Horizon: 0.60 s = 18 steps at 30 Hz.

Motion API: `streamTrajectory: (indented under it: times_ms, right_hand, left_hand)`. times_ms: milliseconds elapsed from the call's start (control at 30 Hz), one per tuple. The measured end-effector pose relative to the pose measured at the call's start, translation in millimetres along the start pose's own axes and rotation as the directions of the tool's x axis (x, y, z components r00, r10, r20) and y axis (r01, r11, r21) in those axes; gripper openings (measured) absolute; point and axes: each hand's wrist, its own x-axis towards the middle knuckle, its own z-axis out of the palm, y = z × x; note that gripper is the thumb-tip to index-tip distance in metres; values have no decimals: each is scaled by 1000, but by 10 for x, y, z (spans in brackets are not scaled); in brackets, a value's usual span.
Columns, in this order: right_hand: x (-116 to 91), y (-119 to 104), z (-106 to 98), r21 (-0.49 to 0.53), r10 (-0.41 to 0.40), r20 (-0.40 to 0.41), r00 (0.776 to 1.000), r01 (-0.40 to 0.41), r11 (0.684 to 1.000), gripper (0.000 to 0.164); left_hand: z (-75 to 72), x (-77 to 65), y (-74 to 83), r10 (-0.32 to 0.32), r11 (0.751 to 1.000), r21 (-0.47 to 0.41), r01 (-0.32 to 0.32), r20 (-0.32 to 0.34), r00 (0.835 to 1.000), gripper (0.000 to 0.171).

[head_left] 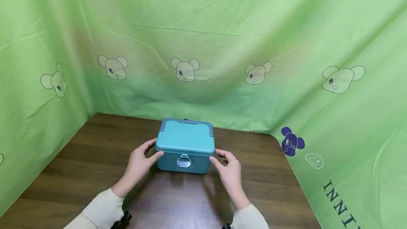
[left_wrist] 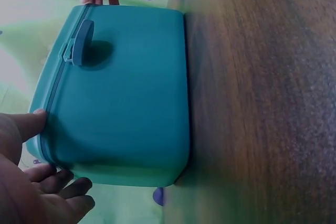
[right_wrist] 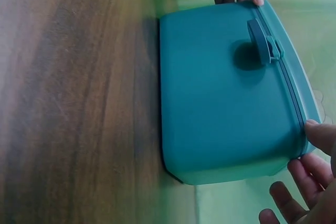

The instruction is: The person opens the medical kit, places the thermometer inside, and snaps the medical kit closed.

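On the table stands a teal storage box (head_left: 186, 137) with its lid (left_wrist: 47, 90) down and a grey-blue carrying handle folded around the back of the top. Its front latch (right_wrist: 258, 41) sticks out at an angle from the wall. My left hand (head_left: 138, 162) holds the left front corner by the lid seam, thumb in front and fingers at the side. At the opposite corner my right hand (head_left: 229, 172) grips the box likewise, its thumb on the front. In the right wrist view, some lower fingers of that hand hang off the box.
A brown wood-grain table (head_left: 79, 162) carries the box near its back edge. Green cloth (head_left: 210, 27) printed with bear heads hangs behind and on both sides. Dark straps show at both cream sleeves (head_left: 101, 209).
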Motion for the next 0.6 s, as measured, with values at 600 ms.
streamTrajectory:
  times_ms: [600]
  right_hand:
    - [-417,-146,267,-27,-132,-95,987,130,991,30]
  left_hand:
    - [133,121,-202,-50,998,33,46,111,993,97]
